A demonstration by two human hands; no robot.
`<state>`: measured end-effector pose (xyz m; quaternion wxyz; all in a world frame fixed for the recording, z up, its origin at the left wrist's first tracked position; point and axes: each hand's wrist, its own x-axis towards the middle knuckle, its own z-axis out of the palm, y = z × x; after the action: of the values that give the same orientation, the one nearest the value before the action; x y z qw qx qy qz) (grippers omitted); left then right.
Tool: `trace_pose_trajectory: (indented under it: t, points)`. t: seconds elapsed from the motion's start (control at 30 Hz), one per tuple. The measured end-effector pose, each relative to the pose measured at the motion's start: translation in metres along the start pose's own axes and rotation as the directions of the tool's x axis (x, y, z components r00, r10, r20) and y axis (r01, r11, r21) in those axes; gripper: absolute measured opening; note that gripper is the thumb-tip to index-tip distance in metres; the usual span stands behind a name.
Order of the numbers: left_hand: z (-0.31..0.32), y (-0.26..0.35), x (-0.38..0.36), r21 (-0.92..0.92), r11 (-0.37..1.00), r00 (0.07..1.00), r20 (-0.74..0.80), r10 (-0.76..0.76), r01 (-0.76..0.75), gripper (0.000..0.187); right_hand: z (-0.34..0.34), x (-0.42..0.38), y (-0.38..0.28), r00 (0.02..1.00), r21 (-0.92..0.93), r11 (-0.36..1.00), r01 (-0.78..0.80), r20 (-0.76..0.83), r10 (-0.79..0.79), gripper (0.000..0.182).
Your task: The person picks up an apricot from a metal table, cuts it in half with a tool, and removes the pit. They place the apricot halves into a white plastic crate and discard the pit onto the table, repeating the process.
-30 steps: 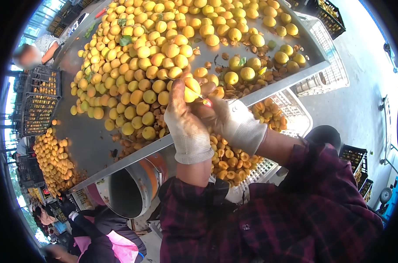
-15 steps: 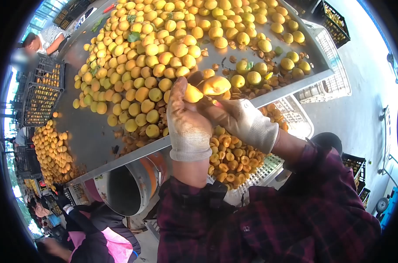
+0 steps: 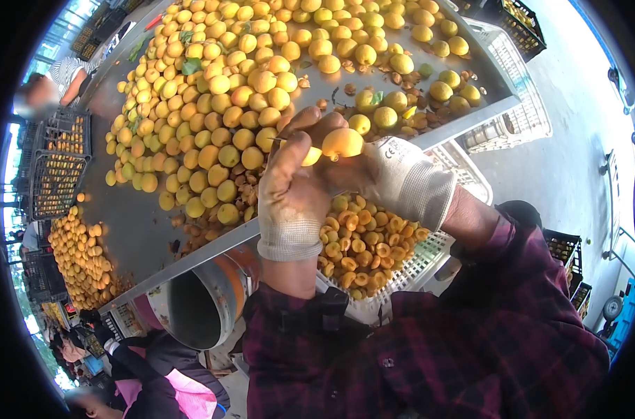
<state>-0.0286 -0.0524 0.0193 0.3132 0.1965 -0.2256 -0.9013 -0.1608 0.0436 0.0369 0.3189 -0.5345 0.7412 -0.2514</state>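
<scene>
My left hand [image 3: 289, 188], in a stained white-cuffed glove, is closed with its thumb and fingers around an apricot piece [image 3: 310, 158]. A rounder yellow-orange apricot [image 3: 343, 142] sits at its fingertips, between the two hands. My right hand [image 3: 401, 174], gloved too, is closed and pressed close against the left; its fingers are blurred, and what they hold is hidden. Below the hands, a white plastic crate [image 3: 419, 269] holds many halved, pitted apricots [image 3: 366, 244]. Ahead lies a heap of whole apricots [image 3: 213, 105] on a metal table [image 3: 132, 230].
The table's raised metal rim [image 3: 185, 265] runs just beyond my wrists. An open cylindrical bin [image 3: 199, 307] stands below it at left. White crates [image 3: 520, 98] stack at the right. Black crates of apricots [image 3: 62, 164] and a person in stripes [image 3: 66, 73] are at far left; another person [image 3: 164, 384] sits lower left.
Both hands have shifted slightly left in view, with the whole scene. The two apricot pieces have turned between the hands; my left thumb now covers more of the nearer one.
</scene>
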Motion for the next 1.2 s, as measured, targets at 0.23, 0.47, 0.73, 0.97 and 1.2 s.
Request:
trace_pose_trajectory:
  t: [0.23, 0.47, 0.73, 0.97, 1.2]
  points:
    - [-0.005, -0.017, 0.006, 0.174, 0.976, 0.991, 0.052, 0.126, -0.133, 0.044, -0.006, -0.016, 0.001, 0.997, -0.117, 0.993, 0.03, -0.06, -0.038, 0.036]
    - [-0.023, 0.002, 0.012, -0.106, 0.986, 0.987, -0.106, 0.119, -0.13, 0.04, -0.059, -0.038, -0.005, 0.973, -0.27, 0.954, -0.129, 0.15, 0.175, 0.038]
    - [-0.013, -0.026, 0.009, -0.12, 0.992, 0.992, -0.118, -0.054, 0.039, 0.042, -0.051, -0.019, 0.007, 0.972, 0.407, 0.907, 0.106, -0.236, -0.008, 0.034]
    - [0.013, -0.025, -0.011, 0.037, 0.99, 0.986, 0.092, -0.136, 0.133, 0.056, -0.045, -0.011, 0.014, 0.975, 0.751, 0.649, -0.124, -0.029, 0.221, 0.029]
    - [0.008, -0.028, -0.009, 0.14, 0.986, 0.992, 0.078, -0.101, 0.089, 0.063, -0.053, -0.009, 0.031, 0.915, 0.712, 0.644, 0.278, -0.401, 0.048, 0.057]
